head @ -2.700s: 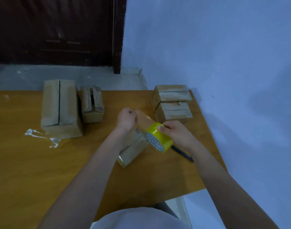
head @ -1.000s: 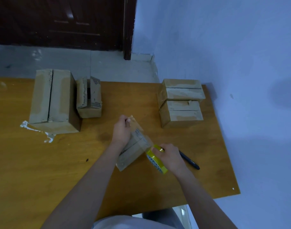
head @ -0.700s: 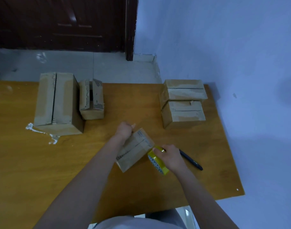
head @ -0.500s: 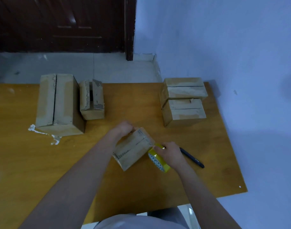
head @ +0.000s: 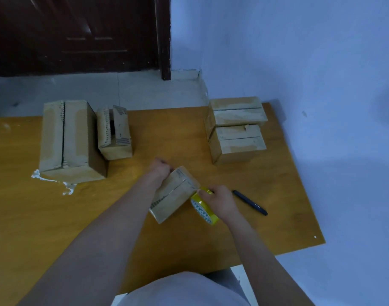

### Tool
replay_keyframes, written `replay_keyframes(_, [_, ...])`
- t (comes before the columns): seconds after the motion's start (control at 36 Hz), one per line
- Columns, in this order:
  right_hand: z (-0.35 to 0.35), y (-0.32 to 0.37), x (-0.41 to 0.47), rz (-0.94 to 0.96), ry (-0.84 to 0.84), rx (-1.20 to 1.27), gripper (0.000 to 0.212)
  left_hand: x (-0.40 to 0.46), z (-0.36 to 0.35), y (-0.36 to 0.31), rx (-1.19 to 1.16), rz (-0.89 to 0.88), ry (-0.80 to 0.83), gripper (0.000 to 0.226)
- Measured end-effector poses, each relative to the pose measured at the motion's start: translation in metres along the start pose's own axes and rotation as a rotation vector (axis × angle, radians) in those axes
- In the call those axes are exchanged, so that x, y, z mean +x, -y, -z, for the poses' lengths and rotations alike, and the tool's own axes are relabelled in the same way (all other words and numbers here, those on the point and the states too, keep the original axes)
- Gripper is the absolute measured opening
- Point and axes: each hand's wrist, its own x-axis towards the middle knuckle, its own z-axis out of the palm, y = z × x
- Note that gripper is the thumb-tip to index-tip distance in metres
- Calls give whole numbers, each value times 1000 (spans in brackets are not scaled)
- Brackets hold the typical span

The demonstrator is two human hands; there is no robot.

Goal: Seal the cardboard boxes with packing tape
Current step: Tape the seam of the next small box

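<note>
Five boxes are seen on the desk (head: 123, 217). The small box (head: 173, 194) lies skewed at the middle, its seam running from near-left to far-right. Its far end is gripped by the left hand (head: 159, 170); the tape roll (head: 203, 206), at the box's right end, is clasped in the right hand (head: 219, 200).
</note>
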Motion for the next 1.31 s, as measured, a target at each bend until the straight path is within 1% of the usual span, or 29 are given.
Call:
replay_keyframes(0.06, [-2,0,-1,0,-4,-3,37,-8,6,-1,-102,-183,-224,14])
replay_keyframes(0.08, [-4,0,-2,0,-11,-5,39,-16,10,-2,-145,-297,-310,9])
replay_keyframes(0.11, [-6,0,-3,2,-19,2,41,-26,13,-2,-155,-415,-361,6])
replay_keyframes(0.17, [-13,-1,-7,14,-40,38,45,-42,18,3,-50,-626,-386,7])
replay_keyframes(0.22, [-18,0,-11,41,-62,87,48,-52,19,14,182,-792,-375,13])
replay_keyframes(0.28, [-23,3,-17,56,-54,169,46,-60,13,31,412,-895,-317,19])
replay_keyframes(0.33, [-28,3,-22,25,-27,319,35,-66,4,51,612,-962,-277,26])
replay_keyframes(0.39, [-31,-3,-28,1,-8,445,22,-70,-3,69,747,-969,-281,36])
replay_keyframes(0.42, [-33,-8,-30,5,9,488,20,-72,-4,74,787,-960,-285,40])
replay_keyframes(0.47, [-35,-17,-33,15,53,550,18,-75,-3,78,806,-942,-297,44])
replay_keyframes(0.53, [-35,-21,-34,26,75,543,16,-77,-2,77,789,-910,-277,45])
replay_keyframes(0.61, [-36,-25,-31,57,50,431,21,-80,-2,74,761,-887,-224,49])
replay_keyframes(0.67, [-39,-28,-29,79,25,220,28,-81,-3,74,754,-850,-189,50])
replay_keyframes(0.72, [-45,-35,-28,44,-6,43,38,-79,-6,75,748,-838,-200,55])
replay_keyframes(0.78, [-50,-40,-27,23,-64,-11,45,-80,-8,74,737,-844,-220,62])
replay_keyframes(0.86, [-56,-39,-29,39,-118,-93,46,-80,-14,75,780,-835,-218,71])
replay_keyframes(0.94, [-58,-41,-33,15,-112,-37,42,-79,-20,80,827,-820,-247,79])
replay_keyframes(1.03, [-56,-45,-39,-5,-38,160,37,-76,-22,84,811,-818,-252,83])
replay_keyframes(1.08, [-45,-52,-39,-7,-61,242,37,-74,-22,86,795,-845,-266,82])
replay_keyframes(1.11, [-36,-57,-36,-7,-134,218,33,-75,-21,86,785,-865,-285,82])
replay_keyframes(1.14, [-25,-65,-31,-8,-247,143,29,-75,-21,86,776,-882,-301,81])
replay_keyframes(1.19, [-1,-85,-15,-52,-460,-81,37,-76,-20,85,772,-886,-291,81])
replay_keyframes(1.22, [10,-94,-6,-121,-515,-191,43,-77,-20,84,770,-877,-277,81])
replay_keyframes(1.25, [21,-101,2,-191,-527,-284,47,-77,-19,84,767,-870,-268,81])
replay_keyframes(1.31, [34,-112,13,-277,-454,-436,47,-77,-19,83,750,-857,-249,81])
